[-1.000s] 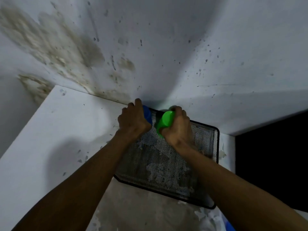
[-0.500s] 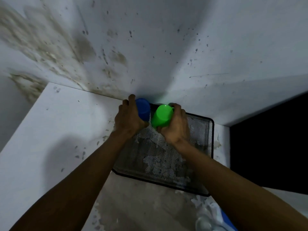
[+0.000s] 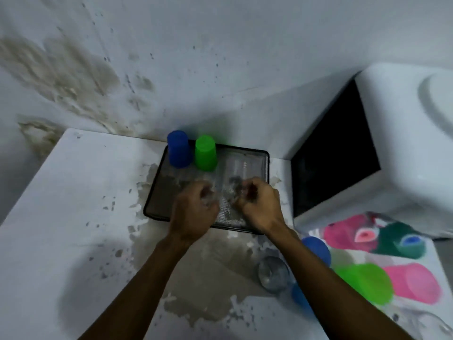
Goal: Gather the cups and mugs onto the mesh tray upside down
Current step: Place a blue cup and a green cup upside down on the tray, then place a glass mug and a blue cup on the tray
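Note:
A blue cup (image 3: 179,149) and a green cup (image 3: 206,153) stand upside down, side by side, in the far left corner of the black mesh tray (image 3: 157,192). My left hand (image 3: 193,212) and my right hand (image 3: 259,207) hover over the tray's near half, apart from both cups. Both hands are blurred, their fingers loosely curled with nothing in them. To the right of the tray, a clear glass (image 3: 273,276), another blue cup (image 3: 316,250), a green cup (image 3: 365,285) and a pink cup (image 3: 414,287) wait near my right forearm.
The tray sits on a white, stained counter (image 3: 73,217) against a stained wall. A white appliance (image 3: 404,143) with a dark front stands at the right. The loose cups rest on a colourful cloth (image 3: 355,234); a further blue cup (image 3: 300,296) is partly hidden by my arm.
Both hands have let go of the blue and green cups and drawn back toward me. The two cups now stand free on the tray. The view has tilted down and right.

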The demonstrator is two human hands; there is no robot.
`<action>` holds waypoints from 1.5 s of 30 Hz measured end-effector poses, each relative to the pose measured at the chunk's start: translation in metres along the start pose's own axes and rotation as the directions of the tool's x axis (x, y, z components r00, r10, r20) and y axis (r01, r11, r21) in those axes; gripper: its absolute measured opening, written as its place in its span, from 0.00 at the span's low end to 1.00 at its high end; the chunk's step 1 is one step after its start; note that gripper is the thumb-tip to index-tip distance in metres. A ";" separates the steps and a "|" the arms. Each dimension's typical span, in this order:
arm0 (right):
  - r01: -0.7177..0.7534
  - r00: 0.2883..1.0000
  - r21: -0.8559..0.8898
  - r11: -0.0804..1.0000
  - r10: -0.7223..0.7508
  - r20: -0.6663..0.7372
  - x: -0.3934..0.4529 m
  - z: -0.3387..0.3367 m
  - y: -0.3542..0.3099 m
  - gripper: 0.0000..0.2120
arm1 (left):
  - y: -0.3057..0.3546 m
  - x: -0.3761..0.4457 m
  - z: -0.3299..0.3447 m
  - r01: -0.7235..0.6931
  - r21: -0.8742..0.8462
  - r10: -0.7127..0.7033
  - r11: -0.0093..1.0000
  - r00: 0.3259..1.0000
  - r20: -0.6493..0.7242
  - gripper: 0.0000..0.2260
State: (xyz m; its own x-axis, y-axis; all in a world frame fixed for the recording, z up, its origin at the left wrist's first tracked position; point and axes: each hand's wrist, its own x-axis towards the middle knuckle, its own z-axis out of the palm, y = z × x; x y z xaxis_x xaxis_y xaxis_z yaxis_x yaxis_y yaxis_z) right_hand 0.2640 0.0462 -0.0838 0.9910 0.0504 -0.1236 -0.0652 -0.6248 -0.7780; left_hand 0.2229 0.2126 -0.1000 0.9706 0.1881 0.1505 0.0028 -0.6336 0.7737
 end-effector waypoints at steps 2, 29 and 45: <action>0.048 0.999 -0.039 0.998 -0.047 0.027 -0.026 -0.016 0.007 0.08 | 0.018 -0.025 0.011 -0.075 -0.002 0.075 0.997 0.994 0.075 0.13; -0.249 0.963 -0.391 0.886 0.270 -0.003 -0.117 -0.090 0.089 0.43 | 0.046 -0.115 0.072 0.503 -0.258 -0.411 0.825 0.847 0.336 0.33; -0.138 0.979 -0.012 0.990 0.135 -0.151 -0.046 -0.064 0.029 0.46 | 0.027 0.020 0.053 0.739 -0.655 -0.546 -0.155 0.489 0.681 0.19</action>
State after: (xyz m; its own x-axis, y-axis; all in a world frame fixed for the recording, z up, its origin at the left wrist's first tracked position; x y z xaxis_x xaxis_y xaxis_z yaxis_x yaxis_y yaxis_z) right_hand 0.2235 -0.0237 -0.0611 0.9793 -0.1528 -0.1327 -0.2002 -0.6355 -0.7457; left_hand 0.2555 0.1600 -0.1089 0.6368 -0.0729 -0.7676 0.5593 0.7290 0.3947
